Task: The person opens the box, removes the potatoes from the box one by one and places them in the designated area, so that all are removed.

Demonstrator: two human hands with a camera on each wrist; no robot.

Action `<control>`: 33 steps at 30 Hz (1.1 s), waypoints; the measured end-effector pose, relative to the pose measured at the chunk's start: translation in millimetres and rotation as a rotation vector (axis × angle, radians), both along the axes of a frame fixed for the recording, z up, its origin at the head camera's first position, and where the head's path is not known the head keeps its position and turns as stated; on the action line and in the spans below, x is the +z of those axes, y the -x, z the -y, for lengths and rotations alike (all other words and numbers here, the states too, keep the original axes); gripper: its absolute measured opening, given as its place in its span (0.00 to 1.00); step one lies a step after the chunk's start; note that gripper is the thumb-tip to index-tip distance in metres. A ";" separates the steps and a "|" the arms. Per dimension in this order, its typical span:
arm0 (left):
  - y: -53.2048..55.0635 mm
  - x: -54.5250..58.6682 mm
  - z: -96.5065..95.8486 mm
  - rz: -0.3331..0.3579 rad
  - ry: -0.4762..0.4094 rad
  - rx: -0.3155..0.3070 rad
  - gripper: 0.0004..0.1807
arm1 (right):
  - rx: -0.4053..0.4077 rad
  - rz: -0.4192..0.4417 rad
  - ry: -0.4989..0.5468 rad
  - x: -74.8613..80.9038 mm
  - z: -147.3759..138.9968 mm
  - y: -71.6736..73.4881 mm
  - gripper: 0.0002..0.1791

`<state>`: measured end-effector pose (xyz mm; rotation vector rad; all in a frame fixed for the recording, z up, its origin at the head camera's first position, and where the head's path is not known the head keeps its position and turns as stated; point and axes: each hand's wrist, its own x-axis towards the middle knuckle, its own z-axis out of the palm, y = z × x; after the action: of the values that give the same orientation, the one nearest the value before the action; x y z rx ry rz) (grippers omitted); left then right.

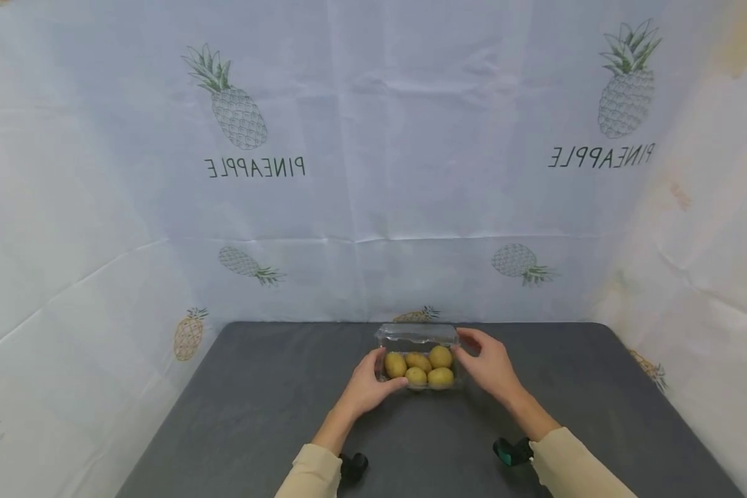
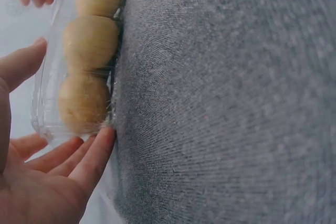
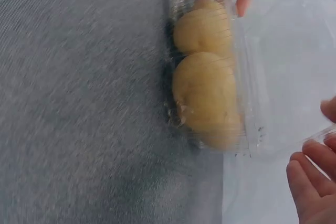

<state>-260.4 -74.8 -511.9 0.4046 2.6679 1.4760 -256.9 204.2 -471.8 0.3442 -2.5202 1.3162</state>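
While cloth (image 1: 411, 200) shows mirrored "PINEAPPLE" (image 1: 255, 167) | left hand (image 1: 366, 384) curls round box (image 2: 49, 93) | right hand (image 1: 490, 363) seemingly pinches lid (image 1: 417, 333)

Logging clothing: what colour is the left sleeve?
The left sleeve is beige, clearest in the head view.

And on the dark grey table (image 1: 274, 394), yellow-tan potatoes (image 1: 418, 362), colourless clamshell (image 1: 417, 332); behind the table, whitish curtain (image 1: 373, 187) sporting green and golden pineapple prints (image 1: 239, 119); over the table, cream sleeves (image 1: 314, 474)!
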 end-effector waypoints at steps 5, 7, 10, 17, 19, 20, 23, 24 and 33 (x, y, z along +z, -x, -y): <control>4.3 2.4 -1.1 -0.011 0.032 0.017 0.48 | -0.019 0.007 0.054 0.9 -1.7 7.1 0.18; 6.1 3.8 -1.3 -0.016 0.043 0.021 0.48 | -0.016 0.006 0.052 2.4 -2.5 9.5 0.17; 6.8 4.7 -0.7 -0.019 0.049 0.021 0.47 | -0.012 0.017 0.058 4.7 -3.1 12.3 0.18; 6.5 4.3 3.5 -0.009 0.045 0.019 0.48 | -0.034 0.032 0.060 6.5 -0.7 20.7 0.18; 7.9 4.0 4.3 -0.012 0.045 0.022 0.48 | -0.044 0.033 0.065 7.2 1.0 23.7 0.18; 8.8 3.9 4.7 -0.015 0.045 0.023 0.48 | -0.048 0.032 0.070 7.7 2.1 25.3 0.19; 10.5 3.9 5.4 -0.027 0.041 0.030 0.47 | -0.057 0.037 0.086 9.0 4.0 29.5 0.19; 10.7 4.0 5.5 -0.025 0.043 0.034 0.47 | -0.060 0.042 0.092 9.1 4.4 31.0 0.18; 9.7 2.3 4.6 0.006 0.039 0.042 0.48 | -0.078 0.075 0.170 7.1 6.9 45.4 0.18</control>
<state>-270.1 -79.4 -509.6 0.3434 2.7121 1.4312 -302.3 197.3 -464.7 0.1615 -2.4321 1.5253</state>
